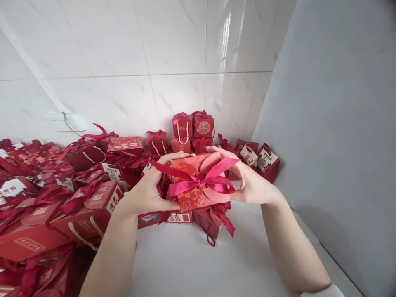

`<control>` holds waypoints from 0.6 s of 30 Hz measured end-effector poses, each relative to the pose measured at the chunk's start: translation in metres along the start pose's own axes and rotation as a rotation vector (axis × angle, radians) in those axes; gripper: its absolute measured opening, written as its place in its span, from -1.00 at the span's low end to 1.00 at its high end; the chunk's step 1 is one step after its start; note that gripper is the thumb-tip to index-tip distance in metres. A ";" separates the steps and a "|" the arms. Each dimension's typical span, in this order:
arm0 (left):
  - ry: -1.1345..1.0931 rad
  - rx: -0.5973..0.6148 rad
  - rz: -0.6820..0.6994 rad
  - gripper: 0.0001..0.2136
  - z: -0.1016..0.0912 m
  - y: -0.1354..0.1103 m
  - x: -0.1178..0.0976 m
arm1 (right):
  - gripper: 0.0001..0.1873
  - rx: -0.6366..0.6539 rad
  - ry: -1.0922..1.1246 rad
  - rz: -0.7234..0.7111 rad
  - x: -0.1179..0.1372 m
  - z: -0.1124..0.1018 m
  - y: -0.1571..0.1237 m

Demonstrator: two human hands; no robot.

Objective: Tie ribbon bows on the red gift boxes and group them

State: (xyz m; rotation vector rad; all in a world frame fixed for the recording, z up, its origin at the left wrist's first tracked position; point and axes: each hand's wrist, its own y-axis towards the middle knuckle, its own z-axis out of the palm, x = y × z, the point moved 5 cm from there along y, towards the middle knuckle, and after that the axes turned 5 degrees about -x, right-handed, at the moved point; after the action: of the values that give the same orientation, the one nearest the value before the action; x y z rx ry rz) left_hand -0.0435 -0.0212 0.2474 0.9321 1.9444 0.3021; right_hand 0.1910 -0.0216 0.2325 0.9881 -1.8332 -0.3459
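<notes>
I hold a small red gift box [193, 196] with a pink ribbon bow [208, 181] tied across its top, raised above the white table. My left hand [153, 185] grips the box's left side, thumb low at the front and fingers curled over its top edge. My right hand [247, 181] clasps the right side, fingers bent over the top by the bow's loop. Both hands are closed on the box.
A large heap of red gift boxes and bags [55, 198] with ribbons and cord handles covers the left side. More red boxes are stacked at the back [193, 130] against the white tiled wall and at the right [266, 161]. The white table [201, 264] lies below; a grey wall stands to the right.
</notes>
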 end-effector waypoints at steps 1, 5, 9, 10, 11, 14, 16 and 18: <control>0.061 0.009 0.000 -0.05 0.001 0.000 -0.002 | -0.05 0.001 -0.062 -0.036 0.003 -0.001 0.000; 0.243 -0.007 0.036 -0.12 0.005 -0.001 -0.008 | -0.11 0.002 -0.221 -0.128 0.012 -0.005 -0.001; 0.243 -0.027 0.032 -0.10 0.010 0.000 -0.007 | -0.10 -0.015 -0.255 -0.144 0.012 -0.007 -0.003; 0.225 -0.042 0.031 -0.09 0.012 0.001 -0.006 | -0.12 -0.026 -0.243 -0.152 0.012 -0.006 -0.003; 0.201 -0.067 0.033 -0.07 0.014 0.002 -0.005 | -0.15 -0.040 -0.216 -0.151 0.011 -0.006 -0.003; 0.069 -0.199 0.070 0.03 0.019 0.007 -0.004 | -0.27 -0.114 -0.024 -0.053 0.001 -0.001 0.001; -0.090 -0.266 0.096 -0.02 0.021 0.010 -0.004 | -0.33 -0.215 0.198 0.048 -0.010 0.005 0.006; -0.280 -0.256 0.066 -0.21 0.024 0.012 0.001 | -0.39 -0.338 0.433 0.153 -0.022 0.012 0.009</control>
State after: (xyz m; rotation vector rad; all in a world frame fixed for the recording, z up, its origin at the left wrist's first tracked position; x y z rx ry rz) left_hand -0.0182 -0.0162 0.2409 0.8229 1.5800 0.4243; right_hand 0.1802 -0.0013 0.2183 0.6253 -1.3900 -0.3071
